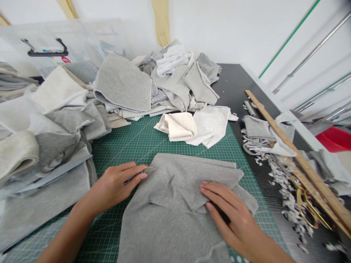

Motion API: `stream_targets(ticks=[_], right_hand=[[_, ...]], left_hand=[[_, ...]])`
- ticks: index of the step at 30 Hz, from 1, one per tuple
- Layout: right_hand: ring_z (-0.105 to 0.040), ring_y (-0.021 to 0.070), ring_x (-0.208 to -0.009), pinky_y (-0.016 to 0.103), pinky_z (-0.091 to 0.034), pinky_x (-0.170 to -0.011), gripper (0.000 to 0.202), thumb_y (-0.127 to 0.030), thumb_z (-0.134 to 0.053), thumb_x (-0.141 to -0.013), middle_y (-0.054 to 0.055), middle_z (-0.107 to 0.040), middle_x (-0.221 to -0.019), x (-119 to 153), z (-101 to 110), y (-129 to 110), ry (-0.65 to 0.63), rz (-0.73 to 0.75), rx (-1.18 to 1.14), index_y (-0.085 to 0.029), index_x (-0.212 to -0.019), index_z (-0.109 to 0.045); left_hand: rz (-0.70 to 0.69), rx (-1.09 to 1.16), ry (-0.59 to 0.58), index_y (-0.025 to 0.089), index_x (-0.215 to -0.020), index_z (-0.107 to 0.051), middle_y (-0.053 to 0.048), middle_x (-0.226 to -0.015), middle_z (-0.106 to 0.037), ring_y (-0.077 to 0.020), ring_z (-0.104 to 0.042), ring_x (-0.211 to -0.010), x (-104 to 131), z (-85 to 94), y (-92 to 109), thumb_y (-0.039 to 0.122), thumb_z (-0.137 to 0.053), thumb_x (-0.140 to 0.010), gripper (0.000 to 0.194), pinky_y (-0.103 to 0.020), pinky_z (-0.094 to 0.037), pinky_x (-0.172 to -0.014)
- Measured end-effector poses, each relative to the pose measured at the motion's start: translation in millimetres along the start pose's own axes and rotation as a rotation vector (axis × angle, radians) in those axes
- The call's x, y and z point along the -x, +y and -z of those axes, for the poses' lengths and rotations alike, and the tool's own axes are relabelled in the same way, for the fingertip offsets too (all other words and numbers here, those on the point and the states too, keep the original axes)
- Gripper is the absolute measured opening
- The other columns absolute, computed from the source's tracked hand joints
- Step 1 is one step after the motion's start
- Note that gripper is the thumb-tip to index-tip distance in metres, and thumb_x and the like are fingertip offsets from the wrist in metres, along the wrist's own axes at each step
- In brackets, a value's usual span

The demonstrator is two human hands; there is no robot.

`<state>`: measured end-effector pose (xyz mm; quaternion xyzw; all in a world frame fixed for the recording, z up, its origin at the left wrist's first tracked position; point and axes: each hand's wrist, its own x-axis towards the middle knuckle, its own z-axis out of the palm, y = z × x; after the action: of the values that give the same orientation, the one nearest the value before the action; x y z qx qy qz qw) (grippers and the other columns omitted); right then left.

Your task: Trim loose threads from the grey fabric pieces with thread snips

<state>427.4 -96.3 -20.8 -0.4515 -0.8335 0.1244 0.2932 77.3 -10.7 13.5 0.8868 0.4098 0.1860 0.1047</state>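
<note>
A folded piece of grey knit fabric (170,197) lies on the green cutting mat (131,140) in front of me, creased across its middle. At its upper left edge, my left hand (120,180) is closed around a small pair of thread snips (146,170) with blue handles. The metal tips point right, over the fabric. My right hand (227,208) lies on the right part of the fabric with fingers stretched out and pressing it down. A dark patch shows under the right palm; I cannot tell whether it is an object or shadow.
Heaped grey and white fabric pieces (123,82) fill the back, with another pile (55,175) at left. A cream piece (181,126) lies on the mat. At right are wooden rulers (296,146), gold-handled scissors (305,204) and scattered scraps (290,208). A clear bin (82,44) stands behind.
</note>
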Motion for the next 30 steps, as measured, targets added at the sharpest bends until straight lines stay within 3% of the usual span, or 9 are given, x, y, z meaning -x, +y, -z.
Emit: stream_targets(ticks=[4,8,11,14,18,22,25,30], right_hand=[[-0.058,0.0224,-0.127,0.041,-0.051,-0.109,0.044,-0.011,-0.057,-0.092,0.011,-0.063,-0.133,0.4,2.1,0.8,0.036,-0.004,-0.039,-0.018,-0.135,-0.057],[-0.063,0.0189,-0.119,0.032,-0.053,-0.103,0.038,-0.012,-0.057,-0.093,0.008,-0.067,-0.126,-7.4,21.5,-6.4,0.121,-0.088,-0.142,-0.021,-0.13,-0.06],[-0.067,0.0163,-0.105,0.027,-0.056,-0.092,0.033,-0.012,-0.06,-0.092,0.005,-0.072,-0.109,-27.5,40.4,-20.6,0.157,-0.113,-0.201,-0.023,-0.123,-0.064],[-0.068,0.0154,-0.091,0.027,-0.056,-0.084,0.029,-0.011,-0.062,-0.09,0.005,-0.071,-0.098,-62.5,46.1,-34.5,0.097,-0.053,-0.208,-0.021,-0.117,-0.067],[-0.066,0.0163,-0.082,0.03,-0.053,-0.075,0.019,-0.02,-0.066,-0.089,0.003,-0.071,-0.087,-119.2,24.3,-38.3,-0.096,-0.036,-0.224,-0.02,-0.107,-0.071],[-0.061,0.0141,-0.072,0.027,-0.046,-0.068,0.019,-0.028,-0.076,-0.083,0.001,-0.069,-0.08,-156.8,-10.5,-33.1,-0.257,-0.112,-0.254,-0.02,-0.1,-0.075],[-0.058,0.0127,-0.069,0.026,-0.043,-0.065,0.023,-0.03,-0.079,-0.081,0.0,-0.067,-0.077,-163.6,-28.7,-29.9,-0.329,-0.122,-0.298,-0.021,-0.102,-0.076],[-0.057,0.0121,-0.068,0.025,-0.041,-0.062,0.027,-0.029,-0.081,-0.079,0.0,-0.066,-0.078,-158.7,-40.8,-25.6,-0.425,-0.164,-0.299,-0.021,-0.104,-0.076]], left_hand=[[0.024,0.006,0.029,0.023,-0.121,-0.064,0.001,-0.101,-0.071,-0.0094,-0.066,-0.081,2.7,1.2,-4.2,0.025,-0.06,-0.097,0.025,-0.019,-0.052,-0.073],[0.047,0.026,0.034,0.026,-0.123,-0.062,0.001,-0.104,-0.071,-0.0092,-0.066,-0.081,8.0,0.2,-9.2,0.027,-0.061,-0.096,0.027,-0.019,-0.052,-0.073],[0.05,0.065,-0.011,0.026,-0.124,-0.061,0.001,-0.103,-0.07,-0.0103,-0.066,-0.082,11.3,-1.4,-11.8,0.029,-0.06,-0.096,0.028,-0.021,-0.052,-0.073],[0.048,0.087,-0.024,0.026,-0.125,-0.061,0.0,-0.103,-0.071,-0.0109,-0.066,-0.082,11.3,-0.7,-11.0,0.03,-0.059,-0.097,0.028,-0.021,-0.052,-0.073],[0.09,0.11,-0.002,0.025,-0.12,-0.065,-0.001,-0.102,-0.072,-0.0123,-0.068,-0.081,8.6,6.0,-5.1,0.035,-0.058,-0.097,0.026,-0.022,-0.054,-0.071],[0.241,0.207,-0.051,0.031,-0.123,-0.063,0.0,-0.115,-0.072,-0.0154,-0.07,-0.098,19.2,16.1,-0.2,0.041,-0.057,-0.096,0.03,-0.019,-0.056,-0.065],[0.268,0.218,-0.096,0.035,-0.135,-0.054,0.002,-0.124,-0.07,-0.0158,-0.07,-0.1,37.3,19.9,2.9,0.046,-0.061,-0.093,0.043,-0.024,-0.059,-0.075],[0.152,0.166,-0.1,0.038,-0.139,-0.052,0.001,-0.121,-0.071,-0.0184,-0.071,-0.101,51.7,12.8,13.3,0.047,-0.065,-0.09,0.052,-0.03,-0.06,-0.082]])
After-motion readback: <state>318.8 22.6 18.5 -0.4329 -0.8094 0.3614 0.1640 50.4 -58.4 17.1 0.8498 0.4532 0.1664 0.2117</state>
